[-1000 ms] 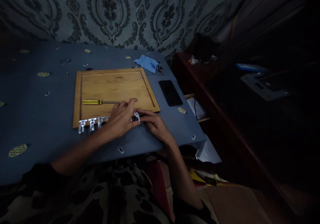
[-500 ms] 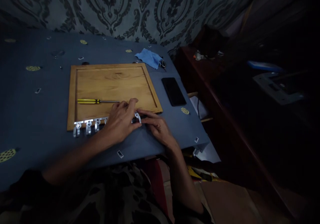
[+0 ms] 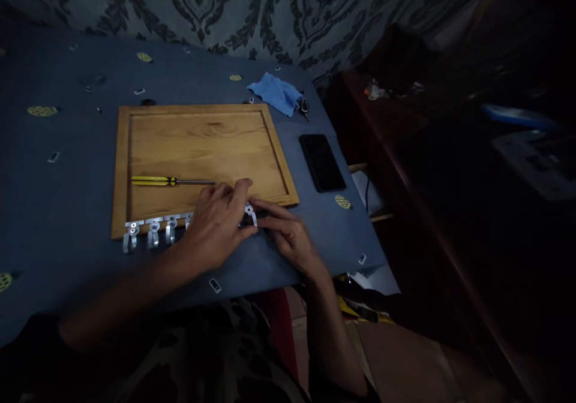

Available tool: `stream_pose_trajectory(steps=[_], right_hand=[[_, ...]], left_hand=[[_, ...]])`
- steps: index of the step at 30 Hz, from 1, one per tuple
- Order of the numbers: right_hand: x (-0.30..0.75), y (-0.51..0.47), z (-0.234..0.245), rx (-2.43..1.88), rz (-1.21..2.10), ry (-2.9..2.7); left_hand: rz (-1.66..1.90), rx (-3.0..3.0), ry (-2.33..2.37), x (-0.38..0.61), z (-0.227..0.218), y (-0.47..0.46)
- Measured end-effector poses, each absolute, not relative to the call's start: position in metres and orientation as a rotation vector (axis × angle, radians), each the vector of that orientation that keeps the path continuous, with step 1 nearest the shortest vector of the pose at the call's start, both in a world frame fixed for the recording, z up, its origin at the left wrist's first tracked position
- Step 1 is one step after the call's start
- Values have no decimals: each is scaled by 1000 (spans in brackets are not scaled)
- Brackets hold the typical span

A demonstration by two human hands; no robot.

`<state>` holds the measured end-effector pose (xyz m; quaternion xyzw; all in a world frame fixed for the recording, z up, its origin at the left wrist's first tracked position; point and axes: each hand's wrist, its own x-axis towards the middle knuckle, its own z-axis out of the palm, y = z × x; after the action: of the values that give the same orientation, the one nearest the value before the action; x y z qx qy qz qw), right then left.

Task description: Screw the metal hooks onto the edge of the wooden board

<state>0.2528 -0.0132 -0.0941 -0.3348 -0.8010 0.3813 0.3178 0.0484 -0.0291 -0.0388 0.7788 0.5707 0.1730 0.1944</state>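
A metal hook rack lies along the front edge of a framed wooden board, several of its silver hooks hanging over that edge. My left hand is closed over the rack's right part, hiding some hooks, its thumb by the rightmost hook. From the right, my right hand has its finger and thumb closed at the rack's end, touching beside that hook. Exactly what the right fingertips grip is partly hidden. On the board rests a yellow-and-black screwdriver, its shaft tip close to my left knuckles.
A black phone lies right of the board on the blue patterned cloth. Behind it are a light-blue rag and a dark key-like item. Dark wooden furniture stands to the right; a patterned curtain hangs behind.
The view has shifted slightly, so the table scene sits a little differently. Both hands stay at the right part of the hook rack, with almost the same grip.
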Motion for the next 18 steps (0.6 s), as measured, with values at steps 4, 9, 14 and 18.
stream_pose_trajectory(steps=[4,9,14,18], right_hand=[[252,-13,-91,-898,1029,-2099],[253,-14,-91,-889,1057,-2036],[256,-18,-89,-967,1076,-1876],[253,-15,-72,-977,944,-1856]], left_hand=[[455,2176,1601,49,-37,-28],[426,2178,1610,48,-35,-27],[441,2192,1620,48,-38,-27],[438,2197,1600,48,-38,-28]])
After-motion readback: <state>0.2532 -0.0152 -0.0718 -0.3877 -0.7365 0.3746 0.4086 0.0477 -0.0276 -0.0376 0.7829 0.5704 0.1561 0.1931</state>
